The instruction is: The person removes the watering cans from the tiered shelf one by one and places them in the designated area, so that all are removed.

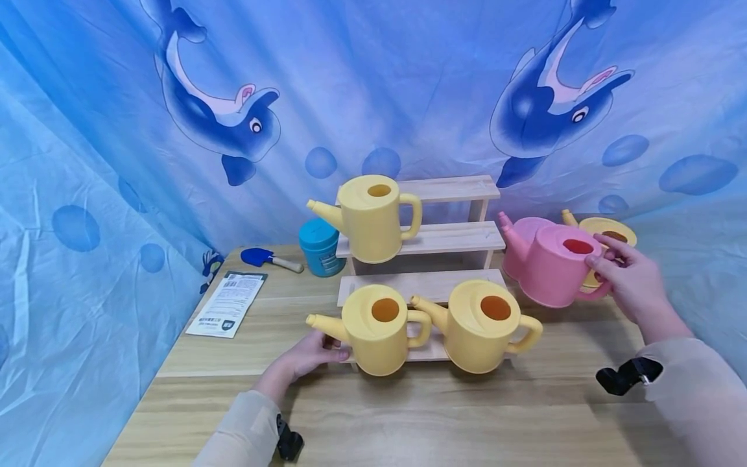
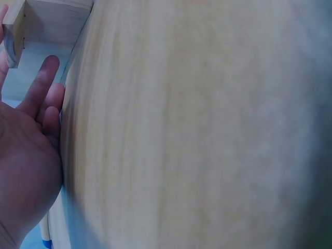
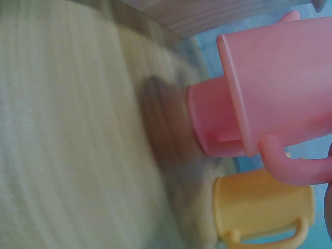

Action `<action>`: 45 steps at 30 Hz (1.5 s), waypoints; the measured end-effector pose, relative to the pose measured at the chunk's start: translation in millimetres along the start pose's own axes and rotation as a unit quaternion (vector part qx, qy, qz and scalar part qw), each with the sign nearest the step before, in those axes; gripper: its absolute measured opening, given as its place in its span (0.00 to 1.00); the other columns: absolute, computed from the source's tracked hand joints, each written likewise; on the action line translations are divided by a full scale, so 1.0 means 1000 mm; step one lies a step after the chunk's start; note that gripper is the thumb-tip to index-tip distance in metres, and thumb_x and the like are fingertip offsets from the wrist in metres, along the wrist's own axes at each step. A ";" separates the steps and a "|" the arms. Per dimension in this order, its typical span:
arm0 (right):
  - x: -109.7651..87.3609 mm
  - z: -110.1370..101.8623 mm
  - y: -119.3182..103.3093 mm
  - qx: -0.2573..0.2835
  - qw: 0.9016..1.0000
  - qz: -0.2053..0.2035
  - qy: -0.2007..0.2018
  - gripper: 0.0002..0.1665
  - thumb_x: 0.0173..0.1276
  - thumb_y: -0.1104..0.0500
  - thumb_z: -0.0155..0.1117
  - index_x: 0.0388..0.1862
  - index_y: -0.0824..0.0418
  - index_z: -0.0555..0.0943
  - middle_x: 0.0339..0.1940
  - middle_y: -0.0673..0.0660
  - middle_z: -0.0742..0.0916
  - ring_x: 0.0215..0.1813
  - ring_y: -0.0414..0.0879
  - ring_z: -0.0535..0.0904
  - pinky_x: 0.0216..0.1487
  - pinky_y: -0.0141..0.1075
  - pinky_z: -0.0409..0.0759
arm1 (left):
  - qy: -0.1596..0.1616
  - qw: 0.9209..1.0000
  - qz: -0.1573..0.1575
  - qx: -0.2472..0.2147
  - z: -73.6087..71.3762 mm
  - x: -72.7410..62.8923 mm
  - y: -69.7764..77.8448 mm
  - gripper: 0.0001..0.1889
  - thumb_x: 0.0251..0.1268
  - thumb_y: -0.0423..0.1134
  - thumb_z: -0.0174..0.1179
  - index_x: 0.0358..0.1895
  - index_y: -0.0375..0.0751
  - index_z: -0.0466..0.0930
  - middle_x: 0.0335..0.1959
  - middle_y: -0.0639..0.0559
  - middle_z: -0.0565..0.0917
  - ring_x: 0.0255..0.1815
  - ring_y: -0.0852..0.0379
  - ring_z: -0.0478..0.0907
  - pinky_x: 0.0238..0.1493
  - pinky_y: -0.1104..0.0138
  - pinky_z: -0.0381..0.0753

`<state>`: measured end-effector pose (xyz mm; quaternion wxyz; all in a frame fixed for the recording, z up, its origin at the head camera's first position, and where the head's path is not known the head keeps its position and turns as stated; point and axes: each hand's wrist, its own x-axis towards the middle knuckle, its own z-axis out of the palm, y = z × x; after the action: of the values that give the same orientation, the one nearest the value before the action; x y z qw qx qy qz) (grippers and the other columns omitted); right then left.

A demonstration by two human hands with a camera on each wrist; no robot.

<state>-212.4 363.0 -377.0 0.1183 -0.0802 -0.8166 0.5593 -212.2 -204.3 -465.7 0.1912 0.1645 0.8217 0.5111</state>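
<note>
My right hand [image 1: 630, 282] grips a pink watering can [image 1: 551, 275] by its handle, at the right of a stepped wooden shelf [image 1: 449, 239]. In the right wrist view this can [image 3: 290, 83] is raised over the table, its shadow below. A second pink watering can [image 3: 210, 114] stands behind it, beside a yellow one [image 3: 264, 202]. My left hand [image 1: 306, 355] pinches the left end of the lowest step; its other fingers [image 2: 39, 85] extend under the board's end. Two yellow watering cans [image 1: 376, 344] [image 1: 481, 331] sit on that step, and another [image 1: 373, 224] stands higher up.
Left of the shelf stand a blue lidded tub [image 1: 321, 250] and a small blue-bladed trowel [image 1: 271, 259]. A white packet [image 1: 227, 305] lies near the table's left edge. A blue dolphin-print curtain [image 1: 373, 84] hangs behind and beside the wooden table [image 1: 408, 421].
</note>
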 end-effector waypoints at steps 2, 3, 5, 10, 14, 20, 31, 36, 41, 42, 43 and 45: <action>-0.001 0.003 0.006 -0.004 1.000 -0.001 0.000 0.40 0.64 0.45 0.62 0.72 0.50 0.61 0.40 0.51 0.67 0.37 0.41 0.66 0.28 0.28 0.77 | 0.000 1.000 0.002 0.000 0.000 0.000 0.000 0.24 0.56 0.45 0.67 0.51 0.39 0.69 0.40 0.46 0.71 0.43 0.49 0.66 0.45 0.59 0.67; -0.001 0.005 0.009 -0.007 1.000 -0.004 0.001 0.39 0.64 0.46 0.62 0.72 0.50 0.61 0.40 0.52 0.67 0.36 0.41 0.67 0.27 0.28 0.77 | 0.000 1.000 0.002 -0.001 0.000 0.000 0.000 0.24 0.56 0.45 0.67 0.51 0.39 0.69 0.41 0.46 0.71 0.44 0.49 0.66 0.45 0.59 0.67; -0.002 0.008 0.015 0.000 1.000 -0.006 0.000 0.38 0.64 0.48 0.62 0.71 0.51 0.62 0.39 0.52 0.67 0.34 0.40 0.68 0.26 0.28 0.76 | 0.000 1.000 0.001 -0.001 0.000 0.000 0.001 0.24 0.56 0.45 0.67 0.52 0.39 0.69 0.41 0.46 0.72 0.44 0.49 0.66 0.46 0.59 0.67; -0.007 0.015 0.027 -0.025 1.000 0.000 -0.002 0.40 0.65 0.46 0.62 0.72 0.55 0.61 0.39 0.54 0.66 0.34 0.40 0.68 0.27 0.27 0.75 | -0.001 1.000 -0.004 0.002 0.000 0.000 0.002 0.24 0.57 0.45 0.66 0.52 0.39 0.68 0.41 0.46 0.71 0.44 0.48 0.66 0.46 0.59 0.67; -0.009 0.020 0.034 -0.058 0.998 -0.002 -0.003 0.43 0.65 0.43 0.60 0.72 0.61 0.59 0.40 0.56 0.66 0.38 0.45 0.64 0.28 0.28 0.73 | 0.000 1.000 -0.013 0.003 0.000 -0.001 0.003 0.25 0.56 0.45 0.67 0.52 0.39 0.68 0.42 0.45 0.71 0.44 0.49 0.66 0.46 0.59 0.67; -0.011 0.023 0.041 -0.083 0.997 -0.007 -0.006 0.46 0.63 0.40 0.61 0.72 0.61 0.57 0.41 0.58 0.65 0.41 0.47 0.60 0.30 0.28 0.69 | 0.003 1.000 -0.015 0.000 0.000 -0.002 0.004 0.25 0.57 0.44 0.66 0.54 0.39 0.68 0.42 0.46 0.72 0.45 0.49 0.66 0.46 0.59 0.67; -0.013 0.020 0.043 -0.115 0.992 -0.035 -0.027 0.45 0.66 0.44 0.60 0.71 0.65 0.54 0.43 0.59 0.65 0.42 0.49 0.60 0.31 0.26 0.69 | 0.002 1.000 -0.012 0.005 0.000 -0.001 0.002 0.25 0.57 0.45 0.66 0.53 0.40 0.68 0.42 0.46 0.71 0.45 0.49 0.66 0.46 0.59 0.67; -0.009 0.015 0.026 -0.128 0.990 -0.061 -0.003 0.42 0.66 0.47 0.61 0.70 0.67 0.58 0.44 0.60 0.67 0.42 0.48 0.61 0.33 0.23 0.67 | 0.000 1.000 -0.009 0.004 0.001 -0.001 0.002 0.25 0.57 0.46 0.66 0.53 0.39 0.68 0.42 0.46 0.71 0.44 0.49 0.67 0.46 0.59 0.67; -0.001 0.016 -0.007 -0.157 0.985 -0.068 0.009 0.43 0.65 0.42 0.60 0.71 0.62 0.59 0.51 0.64 0.69 0.48 0.51 0.64 0.35 0.21 0.66 | 0.001 1.000 -0.007 0.001 0.001 -0.001 0.002 0.26 0.57 0.46 0.66 0.53 0.39 0.67 0.42 0.46 0.71 0.44 0.49 0.66 0.46 0.59 0.67; 0.001 0.017 -0.015 -0.166 0.983 -0.073 0.005 0.43 0.65 0.42 0.60 0.71 0.62 0.59 0.52 0.65 0.70 0.50 0.53 0.65 0.36 0.22 0.66 | 0.000 1.000 -0.006 0.000 0.001 -0.002 0.002 0.26 0.57 0.46 0.66 0.53 0.39 0.67 0.42 0.46 0.71 0.44 0.49 0.66 0.46 0.59 0.67; 0.003 0.018 -0.023 -0.175 0.982 -0.076 -0.004 0.44 0.64 0.40 0.59 0.72 0.60 0.59 0.54 0.66 0.70 0.51 0.55 0.65 0.37 0.25 0.68 | 0.000 1.000 -0.005 0.000 0.001 -0.002 0.002 0.25 0.57 0.46 0.66 0.53 0.39 0.67 0.42 0.46 0.71 0.44 0.49 0.66 0.46 0.59 0.67; 0.006 0.022 -0.040 -0.183 0.979 -0.081 -0.030 0.45 0.63 0.39 0.59 0.72 0.58 0.57 0.56 0.66 0.70 0.54 0.58 0.65 0.39 0.30 0.72 | -0.001 1.000 -0.004 0.001 0.001 -0.001 0.001 0.25 0.57 0.45 0.66 0.53 0.39 0.67 0.42 0.45 0.71 0.44 0.49 0.66 0.46 0.59 0.67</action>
<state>-224.3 330.5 -346.8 0.1224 -0.0176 -0.9120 0.3911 -210.4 -203.8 -464.8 0.1938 0.1613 0.8226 0.5097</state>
